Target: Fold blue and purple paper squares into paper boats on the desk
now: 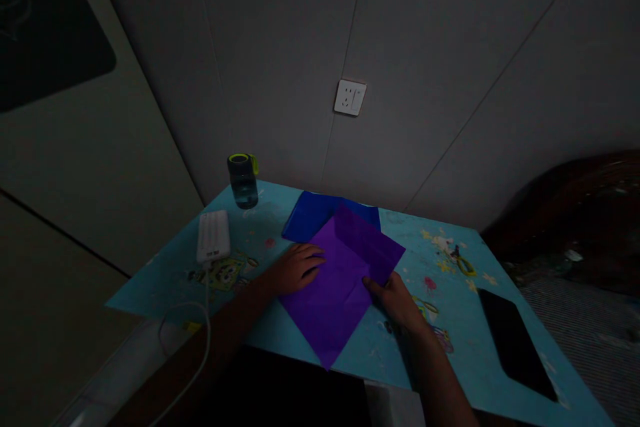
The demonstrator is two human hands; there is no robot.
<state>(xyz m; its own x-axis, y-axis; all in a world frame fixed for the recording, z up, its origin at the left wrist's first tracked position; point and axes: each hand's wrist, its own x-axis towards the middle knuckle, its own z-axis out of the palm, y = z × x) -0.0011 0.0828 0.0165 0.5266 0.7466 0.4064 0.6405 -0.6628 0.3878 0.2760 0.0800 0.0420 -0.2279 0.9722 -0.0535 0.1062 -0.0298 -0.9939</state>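
Observation:
A creased purple sheet of paper [335, 300] lies turned like a diamond on the blue patterned table, its near corner reaching the front edge. My left hand [299, 268] rests on its left side, fingers stretched out over the sheet. At the right side my right hand [395, 299] grips the paper's edge, thumb on top and the other fingers underneath. The upper right part of the sheet looks darker and slightly raised. Behind it, partly covered, are dark blue sheets [310, 213].
A dark bottle [243, 181] with a yellow-green rim stands at the back left. Nearer is a white power bank [213, 235] with a white cable [207, 320] running toward me. A black tablet-like slab [515, 340] lies at the right. A socket [350, 97] is on the wall.

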